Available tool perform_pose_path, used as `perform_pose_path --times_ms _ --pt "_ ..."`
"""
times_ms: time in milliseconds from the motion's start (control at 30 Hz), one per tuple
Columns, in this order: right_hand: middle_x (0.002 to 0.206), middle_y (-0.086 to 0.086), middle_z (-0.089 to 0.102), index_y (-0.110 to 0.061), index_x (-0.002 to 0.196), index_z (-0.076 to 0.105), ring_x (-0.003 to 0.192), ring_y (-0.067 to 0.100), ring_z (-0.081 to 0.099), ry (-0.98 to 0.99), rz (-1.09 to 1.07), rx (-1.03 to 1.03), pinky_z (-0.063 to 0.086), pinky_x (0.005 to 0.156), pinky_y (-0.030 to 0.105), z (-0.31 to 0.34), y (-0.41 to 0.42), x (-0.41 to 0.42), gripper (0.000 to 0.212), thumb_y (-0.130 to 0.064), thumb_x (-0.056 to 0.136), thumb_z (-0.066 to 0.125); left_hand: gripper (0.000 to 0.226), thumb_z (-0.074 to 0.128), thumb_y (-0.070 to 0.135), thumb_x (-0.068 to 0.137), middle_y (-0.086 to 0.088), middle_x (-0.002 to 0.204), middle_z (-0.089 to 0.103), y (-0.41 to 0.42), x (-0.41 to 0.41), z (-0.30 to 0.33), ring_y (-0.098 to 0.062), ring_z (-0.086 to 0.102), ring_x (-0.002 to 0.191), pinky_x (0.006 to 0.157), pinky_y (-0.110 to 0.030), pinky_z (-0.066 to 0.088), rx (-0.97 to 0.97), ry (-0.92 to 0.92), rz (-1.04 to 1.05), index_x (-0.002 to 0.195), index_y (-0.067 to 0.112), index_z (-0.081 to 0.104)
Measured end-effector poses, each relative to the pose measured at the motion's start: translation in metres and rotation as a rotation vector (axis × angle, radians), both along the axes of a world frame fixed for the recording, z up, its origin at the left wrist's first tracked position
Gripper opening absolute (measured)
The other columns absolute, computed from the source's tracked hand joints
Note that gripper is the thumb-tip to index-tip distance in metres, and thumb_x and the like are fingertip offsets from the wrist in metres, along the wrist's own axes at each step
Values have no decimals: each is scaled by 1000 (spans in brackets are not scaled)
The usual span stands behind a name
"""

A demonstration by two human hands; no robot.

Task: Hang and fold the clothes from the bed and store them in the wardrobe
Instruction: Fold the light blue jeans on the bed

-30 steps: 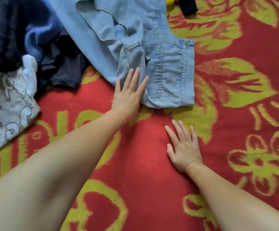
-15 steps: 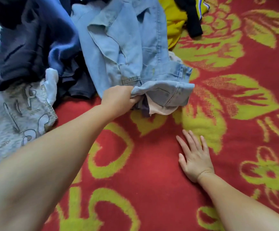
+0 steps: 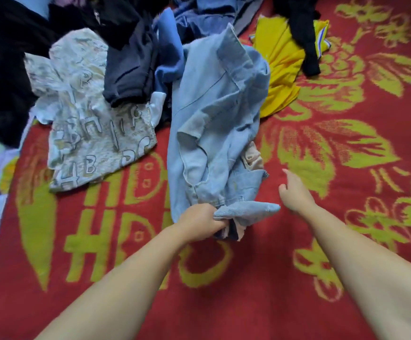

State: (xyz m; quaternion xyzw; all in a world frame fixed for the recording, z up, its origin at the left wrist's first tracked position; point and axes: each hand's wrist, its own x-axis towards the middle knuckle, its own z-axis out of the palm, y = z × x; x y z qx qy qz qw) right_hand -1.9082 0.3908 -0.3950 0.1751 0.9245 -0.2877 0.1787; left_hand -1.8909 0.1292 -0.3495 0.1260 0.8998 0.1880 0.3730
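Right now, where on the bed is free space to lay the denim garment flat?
Bare red blanket lies between the forearms and right of the right hand. The far left is crowded: lettered shirt, dark clothes, yellow garment.

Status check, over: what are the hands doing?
Left hand grips denim garment hem. Right hand loose, holding nothing. Denim clear of yellow garment.

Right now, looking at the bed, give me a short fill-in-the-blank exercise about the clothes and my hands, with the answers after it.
1. The left hand grips the light blue ____ garment at its near end.
2. The right hand holds ____.
3. Right of the denim lies a ____ garment with black cloth on it.
4. The pale top left of the denim is printed with ____.

Missing words: denim; nothing; yellow; letters
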Motion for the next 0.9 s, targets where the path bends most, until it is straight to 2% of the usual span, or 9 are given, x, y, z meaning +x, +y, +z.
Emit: perform_pose_path --times_ms 167,233,300,433,600,700,767,800,900 --pt "148 18 38 -3 144 36 136 30 36 22 123 14 29 111 38 33 -34 8 51 -6 93 43 25 54 45 71 2 65 66 -28 66 2 -14 61 58 52 -22 48 105 -395 20 60 27 66" --pt "149 17 37 -5 144 35 137 29 35 22 140 7 29 110 38 36 -47 11 52 -8 93 43 22 56 45 63 2 68 66 -44 85 -2 -11 61 60 56 -24 51 105 -512 25 63 27 66" --pt "150 16 34 -5 146 32 139 29 33 27 134 3 29 110 38 37 -61 12 54 -10 94 44 34 58 50 59 3 76 66 -63 99 -8 -12 63 68 65 -27 52 30 -584 -15 75 22 67" --pt "153 16 28 -9 150 21 141 29 28 78 26 -40 28 112 41 43 -80 -3 63 -21 96 49 44 66 52 64 1 79 69 -104 112 -15 -17 64 69 65 -30 54 -238 -761 -193 88 16 71" --pt "156 8 27 -11 152 16 142 23 29 35 89 -216 27 111 34 56 -111 -48 75 -32 93 58 19 65 46 68 6 74 68 -144 75 -2 -15 60 63 59 -24 49 -382 -466 -318 75 28 65" --pt "141 9 46 -9 147 29 132 27 43 -31 70 -218 34 97 28 53 -137 -64 69 -34 91 61 25 57 34 86 1 80 63 -139 39 9 -17 55 71 65 -28 45 -335 -387 -331 96 14 68" --pt "106 7 60 -9 118 54 115 31 55 -29 98 -155 38 81 29 52 -155 -62 32 -29 93 57 26 49 27 92 -3 99 67 -127 19 19 -22 60 86 75 -30 46 -200 -233 -165 104 10 65" --pt "93 6 58 -10 101 56 107 34 57 -13 136 -126 38 76 31 56 -165 -57 17 -25 94 54 24 48 28 95 -5 101 68 -119 11 24 -22 61 89 77 -31 46 -61 -185 14 104 12 63" --pt "94 17 63 -6 96 57 99 37 59 40 310 25 41 74 36 76 -201 -30 19 -24 94 49 30 49 50 94 0 94 63 -91 -3 42 -14 61 86 71 -30 49 499 -363 695 110 24 54"
